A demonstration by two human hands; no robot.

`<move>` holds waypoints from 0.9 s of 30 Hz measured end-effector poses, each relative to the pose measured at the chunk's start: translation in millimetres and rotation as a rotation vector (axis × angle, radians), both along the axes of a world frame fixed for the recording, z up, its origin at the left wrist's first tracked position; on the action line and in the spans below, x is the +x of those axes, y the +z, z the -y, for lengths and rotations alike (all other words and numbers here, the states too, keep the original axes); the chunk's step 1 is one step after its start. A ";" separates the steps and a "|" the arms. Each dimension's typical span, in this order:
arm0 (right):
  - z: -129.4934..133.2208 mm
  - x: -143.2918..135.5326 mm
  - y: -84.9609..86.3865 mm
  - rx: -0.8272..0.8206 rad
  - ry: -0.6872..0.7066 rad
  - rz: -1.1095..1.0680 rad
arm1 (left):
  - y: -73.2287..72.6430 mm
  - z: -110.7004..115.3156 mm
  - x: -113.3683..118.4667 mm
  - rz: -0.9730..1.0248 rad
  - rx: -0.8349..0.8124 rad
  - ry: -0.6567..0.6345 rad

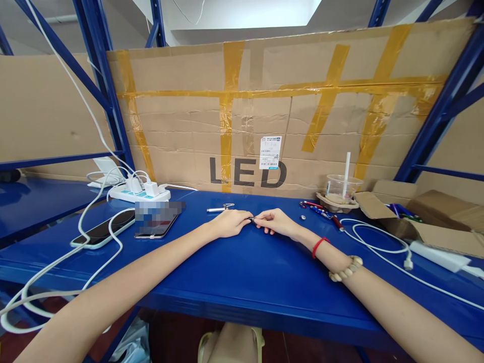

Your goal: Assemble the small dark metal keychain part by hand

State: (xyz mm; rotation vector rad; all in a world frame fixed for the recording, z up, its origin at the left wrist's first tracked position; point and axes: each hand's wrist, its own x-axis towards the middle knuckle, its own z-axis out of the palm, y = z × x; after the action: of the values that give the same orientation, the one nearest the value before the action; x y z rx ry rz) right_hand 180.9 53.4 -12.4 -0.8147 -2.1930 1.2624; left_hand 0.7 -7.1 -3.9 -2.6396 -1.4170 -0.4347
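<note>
Over the middle of the blue table, my left hand (231, 223) and my right hand (278, 223) meet fingertip to fingertip. Between them is a small dark piece (250, 219), mostly covered by the fingers, so its kind cannot be made out. Both hands are closed on it, the right in a pinch. Just behind my left hand lies a silver pen-like barrel (216, 209) with a small metal clip part (229, 205) at its end. A small silver round part (302, 217) rests to the right of my right hand.
Several pens (319, 208) lie near a plastic cup (342, 189) with a straw. At right are an open cardboard box (446, 237) and a white cable (381, 249). Two phones (109, 229) and a power strip (139, 193) sit left. A cardboard wall (181, 136) stands behind.
</note>
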 end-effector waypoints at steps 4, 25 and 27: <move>-0.4 -1.1 0.1 -0.001 -0.010 0.010 | 0.7 0.4 0.6 0.003 -0.005 0.000; -0.4 -1.2 1.7 0.045 -0.005 0.029 | -0.4 -2.2 -0.8 -0.002 -0.011 -0.005; -0.9 -1.5 1.4 0.043 -0.005 0.028 | -0.6 -2.6 -1.1 -0.004 -0.011 0.005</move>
State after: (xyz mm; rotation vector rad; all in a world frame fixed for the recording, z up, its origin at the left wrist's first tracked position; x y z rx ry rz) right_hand 179.4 54.3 -11.0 -0.8253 -2.2301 1.2045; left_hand -0.4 -4.6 -4.5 -2.6428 -1.4286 -0.4221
